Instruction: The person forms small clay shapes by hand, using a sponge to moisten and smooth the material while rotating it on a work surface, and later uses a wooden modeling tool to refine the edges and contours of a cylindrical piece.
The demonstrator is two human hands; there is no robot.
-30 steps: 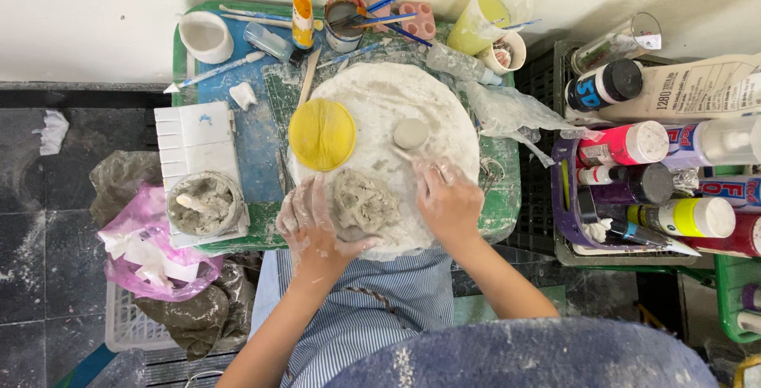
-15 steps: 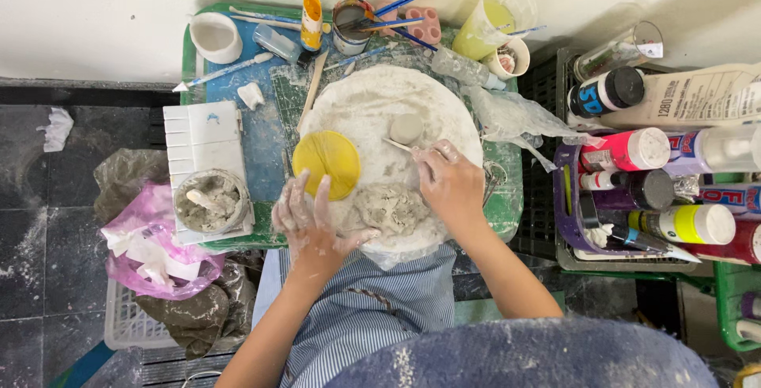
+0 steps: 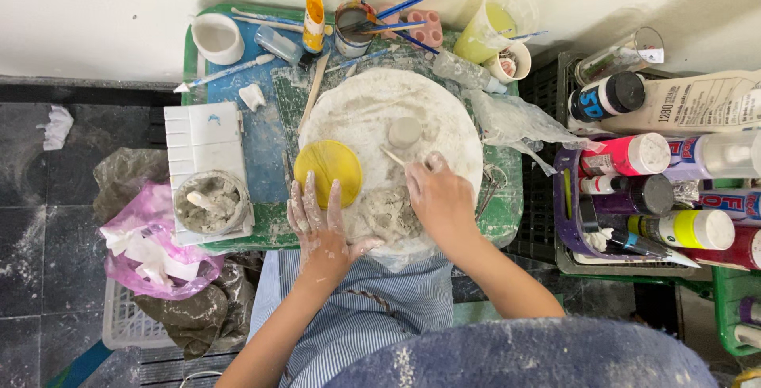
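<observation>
I see my left hand [image 3: 321, 225] lying flat and open, fingers spread, gripping nothing, its fingertips touching the near rim of the yellow disc [image 3: 328, 172] and its thumb against the lump of grey clay [image 3: 386, 215], all of it smeared with pale clay. My right hand [image 3: 437, 195] is closed around a thin wooden stick [image 3: 392, 156], whose free end points toward the far left, and the hand sits just right of the clay lump. The lump lies at the near edge of the round white board [image 3: 444, 118], which covers the middle of the green tray table [image 3: 507, 221]; the yellow disc rests on the board's left edge, and a small round clay puck [image 3: 405, 131] sits near the board's centre, just beyond the stick. At the table's left edge a white rectangular palette [image 3: 204, 138] carries a small tub of grey paste [image 3: 209, 202] on its near end. Along the far edge stand a white cup [image 3: 216, 38], a yellow tube [image 3: 314, 11], a jar of brushes [image 3: 354, 18] and a clear cup of yellowish liquid [image 3: 491, 27]. Crumpled clear plastic [image 3: 515, 122] hangs over the right edge. Off the table to the right a crate holds paint bottles [image 3: 626, 154] lying on their sides, and off the left near corner a pink plastic bag [image 3: 151, 241] sits on a white basket [image 3: 123, 321]. My striped apron [image 3: 372, 317] fills the space below the near edge
</observation>
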